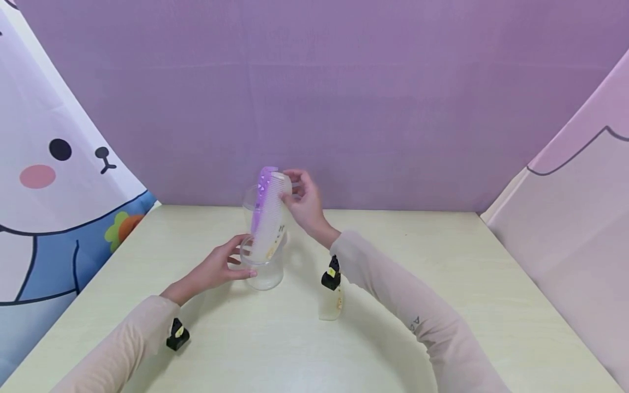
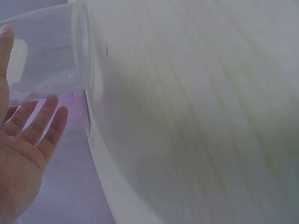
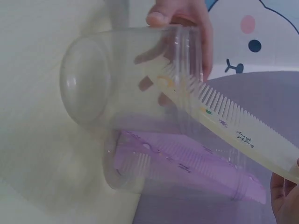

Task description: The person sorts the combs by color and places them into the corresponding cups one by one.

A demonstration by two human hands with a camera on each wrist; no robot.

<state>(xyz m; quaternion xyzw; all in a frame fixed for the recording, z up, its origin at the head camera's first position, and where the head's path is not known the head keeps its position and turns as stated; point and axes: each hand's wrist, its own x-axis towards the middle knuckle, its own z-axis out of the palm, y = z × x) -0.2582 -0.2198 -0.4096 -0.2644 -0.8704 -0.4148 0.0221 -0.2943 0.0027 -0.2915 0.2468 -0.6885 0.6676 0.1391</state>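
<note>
In the head view my right hand (image 1: 306,206) pinches the upper end of a cream comb (image 1: 273,210). The comb's lower end is inside the front clear plastic cup (image 1: 267,277), which stands upright on the table. Around this cup's side my left hand (image 1: 216,268) holds on with thumb and fingers. A second clear cup (image 3: 112,161) stands just behind, with a purple comb (image 3: 187,161) leaning in it. The right wrist view shows the cream comb slanting through the front cup's mouth, teeth to one side, small printed flowers and writing along its spine.
Another cream comb (image 1: 330,307) lies on the pale table (image 1: 393,327), partly covered by the right wrist camera (image 1: 331,275). A purple cloth (image 1: 393,109) rises behind the table. Cartoon-printed cloth (image 1: 64,218) hangs on the left, and a pale printed one on the right.
</note>
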